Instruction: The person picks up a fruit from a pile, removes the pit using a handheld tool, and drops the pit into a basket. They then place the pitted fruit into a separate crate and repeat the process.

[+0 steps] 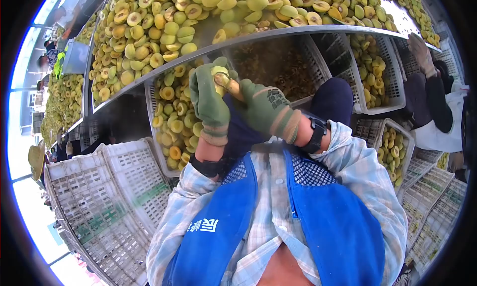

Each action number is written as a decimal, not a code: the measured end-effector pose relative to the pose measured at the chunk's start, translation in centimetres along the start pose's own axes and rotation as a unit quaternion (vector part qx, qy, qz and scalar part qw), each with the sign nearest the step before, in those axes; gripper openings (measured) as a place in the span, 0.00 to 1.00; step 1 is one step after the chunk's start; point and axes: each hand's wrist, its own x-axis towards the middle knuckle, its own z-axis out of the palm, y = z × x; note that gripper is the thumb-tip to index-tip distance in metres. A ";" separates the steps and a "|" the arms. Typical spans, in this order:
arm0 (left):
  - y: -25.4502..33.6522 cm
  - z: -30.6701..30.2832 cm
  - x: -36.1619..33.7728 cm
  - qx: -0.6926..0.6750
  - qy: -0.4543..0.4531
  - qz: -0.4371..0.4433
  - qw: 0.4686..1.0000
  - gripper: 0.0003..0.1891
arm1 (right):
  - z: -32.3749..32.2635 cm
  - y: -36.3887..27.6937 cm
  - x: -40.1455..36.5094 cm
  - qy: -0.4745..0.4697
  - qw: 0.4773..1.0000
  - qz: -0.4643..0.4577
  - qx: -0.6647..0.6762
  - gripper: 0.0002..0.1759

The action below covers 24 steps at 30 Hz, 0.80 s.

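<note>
Both hands wear green knitted gloves and meet in front of the body at the table edge. My left hand (209, 99) is closed around a yellow-green fruit (220, 73), whose upper part shows between the fingers. Pressed against it from the right is my right hand (267, 106), its fingers closed round a narrow tan object (234, 89) that I cannot make out. Just beyond the hands, many halved yellow-green fruits (171, 30) are heaped on a metal-edged table (144, 80).
Below the table edge stand a crate of fruit halves (150, 99), a crate with brown scraps (318, 62) and another fruit crate (395, 82). White crates (92, 196) are at the lower left. At the right, a co-worker's gloved hand (421, 55) rests near the table edge.
</note>
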 end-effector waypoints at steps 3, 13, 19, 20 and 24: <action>-0.1 -0.2 -0.4 -0.011 -0.013 0.005 1.000 0.15 | 0.1 -0.5 -0.4 0.002 1.000 0.008 0.013 0.17; -0.1 -0.6 -0.8 -0.082 0.002 -0.003 0.997 0.12 | 0.3 -0.7 -0.6 0.022 0.997 0.011 0.075 0.18; 0.2 -0.2 -1.0 -0.093 0.022 -0.018 0.995 0.12 | 0.3 -1.1 -1.1 -0.001 0.997 0.025 0.076 0.18; 0.2 -0.2 -1.0 -0.093 0.022 -0.020 0.995 0.12 | 0.4 -1.0 -1.2 -0.007 0.996 0.030 0.080 0.18; 0.5 0.3 -1.4 -0.078 0.025 -0.005 0.997 0.12 | 0.4 -0.9 -1.3 -0.025 0.997 0.027 0.070 0.20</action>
